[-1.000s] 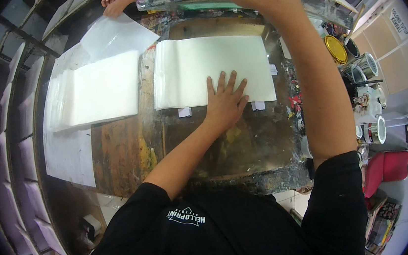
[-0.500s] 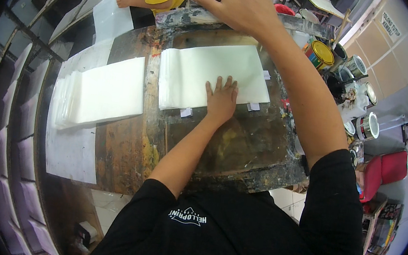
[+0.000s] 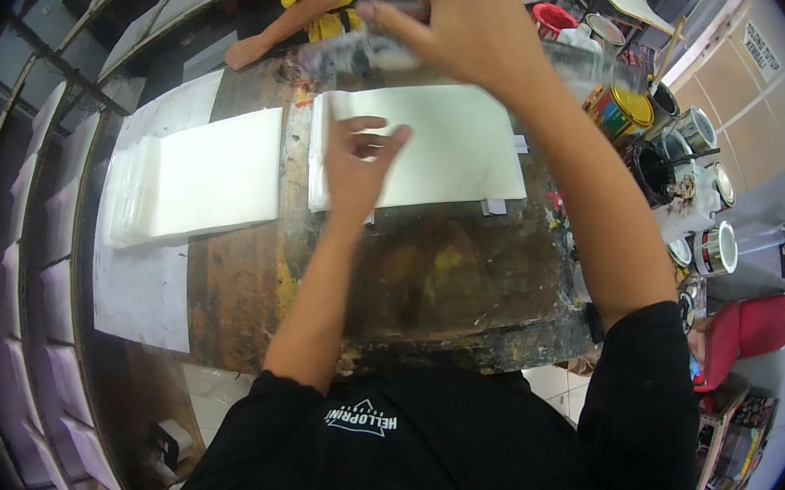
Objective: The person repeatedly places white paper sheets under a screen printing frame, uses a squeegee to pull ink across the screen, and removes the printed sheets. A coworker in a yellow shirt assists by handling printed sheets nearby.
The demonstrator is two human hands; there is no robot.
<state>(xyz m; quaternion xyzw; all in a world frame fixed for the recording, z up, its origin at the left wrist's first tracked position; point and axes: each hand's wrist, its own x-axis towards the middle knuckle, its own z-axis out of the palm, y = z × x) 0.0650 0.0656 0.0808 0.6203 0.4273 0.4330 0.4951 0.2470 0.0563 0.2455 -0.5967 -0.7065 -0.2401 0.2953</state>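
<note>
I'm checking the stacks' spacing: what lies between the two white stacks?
In the head view, just a narrow, bare strip of paint-stained tabletop lies between the left white stack and the right white stack.

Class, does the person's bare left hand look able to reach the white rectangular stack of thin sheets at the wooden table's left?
Probably yes: the left hand appears over the neighbouring pale sheet stack, and only paint-stained tabletop shows between that and the white rectangular stack; nothing seems to block it.
</note>
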